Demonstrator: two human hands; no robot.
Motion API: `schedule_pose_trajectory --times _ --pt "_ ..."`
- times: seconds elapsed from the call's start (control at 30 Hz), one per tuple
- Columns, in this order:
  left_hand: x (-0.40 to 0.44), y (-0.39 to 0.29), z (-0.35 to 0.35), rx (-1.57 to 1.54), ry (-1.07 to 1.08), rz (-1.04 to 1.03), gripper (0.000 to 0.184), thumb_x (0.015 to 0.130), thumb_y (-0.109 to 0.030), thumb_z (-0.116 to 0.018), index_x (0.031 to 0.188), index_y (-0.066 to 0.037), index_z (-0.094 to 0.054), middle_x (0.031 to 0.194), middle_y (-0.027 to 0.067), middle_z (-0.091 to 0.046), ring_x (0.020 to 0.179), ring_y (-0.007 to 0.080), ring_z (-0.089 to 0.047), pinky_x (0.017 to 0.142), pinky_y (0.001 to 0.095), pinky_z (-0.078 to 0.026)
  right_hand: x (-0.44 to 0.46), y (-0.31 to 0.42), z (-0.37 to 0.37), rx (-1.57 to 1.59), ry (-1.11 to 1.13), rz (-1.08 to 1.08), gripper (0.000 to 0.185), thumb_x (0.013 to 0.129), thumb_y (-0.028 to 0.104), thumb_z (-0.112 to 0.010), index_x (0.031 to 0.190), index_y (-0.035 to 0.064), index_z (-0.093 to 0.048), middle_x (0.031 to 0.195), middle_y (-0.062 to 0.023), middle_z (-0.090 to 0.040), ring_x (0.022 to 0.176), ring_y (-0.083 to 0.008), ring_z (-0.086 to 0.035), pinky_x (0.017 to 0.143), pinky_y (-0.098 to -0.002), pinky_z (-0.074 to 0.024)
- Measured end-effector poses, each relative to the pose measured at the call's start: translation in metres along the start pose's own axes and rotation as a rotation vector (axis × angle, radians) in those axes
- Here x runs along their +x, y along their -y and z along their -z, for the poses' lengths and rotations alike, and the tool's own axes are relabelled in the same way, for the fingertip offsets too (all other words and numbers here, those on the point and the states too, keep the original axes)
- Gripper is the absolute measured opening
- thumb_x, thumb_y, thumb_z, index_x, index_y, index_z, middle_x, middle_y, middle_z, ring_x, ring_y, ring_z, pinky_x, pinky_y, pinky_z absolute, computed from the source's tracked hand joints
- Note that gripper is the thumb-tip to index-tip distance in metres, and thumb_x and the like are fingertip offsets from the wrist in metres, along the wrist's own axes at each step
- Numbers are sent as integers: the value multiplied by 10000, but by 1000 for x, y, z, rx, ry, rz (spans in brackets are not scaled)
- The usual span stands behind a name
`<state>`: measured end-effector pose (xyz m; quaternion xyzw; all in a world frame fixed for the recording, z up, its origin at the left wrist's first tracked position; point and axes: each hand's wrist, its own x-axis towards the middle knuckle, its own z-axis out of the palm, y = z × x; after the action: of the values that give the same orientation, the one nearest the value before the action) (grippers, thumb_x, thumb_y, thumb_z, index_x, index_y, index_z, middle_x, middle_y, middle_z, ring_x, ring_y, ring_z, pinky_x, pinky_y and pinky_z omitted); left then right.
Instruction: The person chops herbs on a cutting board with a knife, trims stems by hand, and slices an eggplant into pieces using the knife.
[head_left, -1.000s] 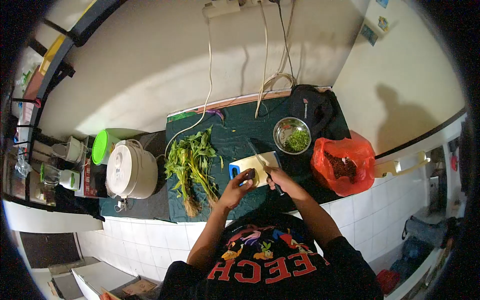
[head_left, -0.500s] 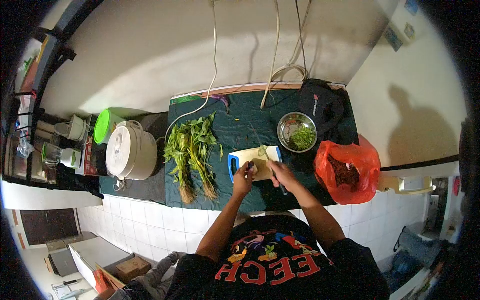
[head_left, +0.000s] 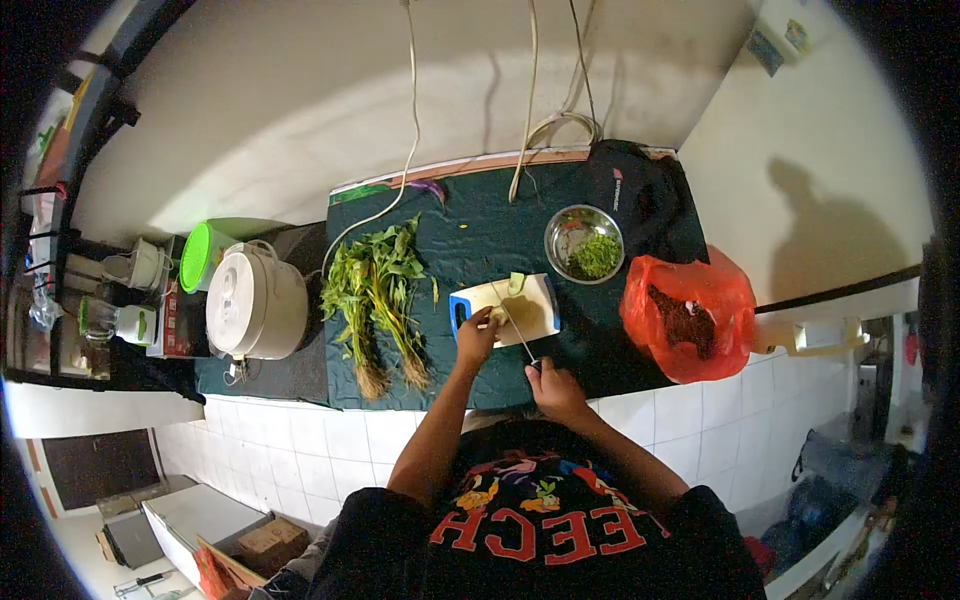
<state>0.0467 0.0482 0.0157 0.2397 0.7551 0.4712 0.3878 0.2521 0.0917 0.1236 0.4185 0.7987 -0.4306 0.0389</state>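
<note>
Currently, one dark-green-covered worktop (head_left: pixel 460 240) carries two whole, rooted leafy bunches (head_left: pixel 400 290), one blue-trimmed pale cutting board (head_left: pixel 542 318) and one round steel bowl (head_left: pixel 548 246) of finely cut greens (head_left: pixel 597 257). The right hand (head_left: pixel 560 393) has its fingers closed around one knife (head_left: pixel 524 343); the left hand (head_left: pixel 475 343) pinches one small pale piece (head_left: pixel 498 315) over the board.

From here, the pale wall (head_left: pixel 280 110) rises at twelve o'clock, brushed by a curved band of light. White tiles (head_left: pixel 330 440) run below the dark-green-covered table (head_left: pixel 470 230), and a crowded shelf rack (head_left: pixel 60 220) stands at nine o'clock.
</note>
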Motion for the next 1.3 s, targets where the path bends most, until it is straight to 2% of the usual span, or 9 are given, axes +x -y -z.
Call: schedule_pose_trajectory --times 0.13,0.27,0.47,0.77,0.87,0.93,1.07,1.17,1.3 --pt "4 -7 0 55 -36 -13 449 881 -266 -642 1229 14 -599 915 151 -712 644 172 -694 598 289 -556 3 10 -24 -120 -127 110 437 986 385 -416 953 -38 -519 772 -311 -618 760 -494 -610 686 -574 -473" --pt "2 -3 3 11 -33 -36 456 877 -292 -632 1214 14 -610 868 134 -716 597 167 -680 600 293 -549 2 29 -34 -62 -96 -102 434 993 368 -399 969 -48 -520 764 -308 -619 757 -493 -612 698 -563 -482" --pt "1 -8 16 70 9 -18 421 864 -286 -629 1191 -20 -637 804 146 -705 579 175 -674 581 304 -536 2 39 -51 -55 -125 -146 439 1007 358 -365 993 -53 -522 768 -300 -627 756 -483 -624 688 -559 -494" --pt "13 5 13 218 -29 -117 463 821 -362 -657 1152 -39 -664 812 182 -699 635 277 -689 635 354 -542 4 51 -57 -79 -144 -217 453 1009 366 -357 1012 -58 -517 800 -308 -630 779 -484 -630 699 -560 -508" --pt "16 -3 14 254 8 -59 446 816 -342 -666 1142 -38 -670 815 173 -705 644 264 -693 648 351 -545 6 53 -53 -63 -153 -187 462 1008 364 -360 1002 -69 -522 813 -313 -631 795 -481 -631 710 -557 -511" --pt "13 -3 13 59 -29 -115 432 815 -309 -678 1153 -41 -666 793 161 -708 640 237 -694 637 338 -545 7 52 -52 -68 -132 -187 467 1008 361 -362 990 -75 -530 815 -315 -630 802 -480 -632 712 -552 -512" --pt "12 -1 13 150 -46 -187 396 828 -254 -671 1167 -50 -662 770 145 -712 614 201 -689 614 317 -544 13 50 -61 -61 -162 -173 477 1006 349 -375 913 -79 -565 787 -308 -630 773 -481 -632 700 -541 -514" --pt "7 -6 13 85 6 -124 366 875 -204 -651 1189 -16 -642 850 124 -720 612 154 -682 597 288 -543 17 43 -66 -45 -186 -167 483 1004 339 -383 861 -77 -581 767 -306 -627 753 -482 -632 692 -538 -514" --pt "4 -10 11 125 -22 -139 365 845 -194 -642 1189 -73 -657 700 140 -695 584 171 -678 588 307 -536 17 43 -58 -102 -214 -119 491 1003 337 -385 817 -67 -592 760 -307 -624 738 -478 -633 684 -538 -515"
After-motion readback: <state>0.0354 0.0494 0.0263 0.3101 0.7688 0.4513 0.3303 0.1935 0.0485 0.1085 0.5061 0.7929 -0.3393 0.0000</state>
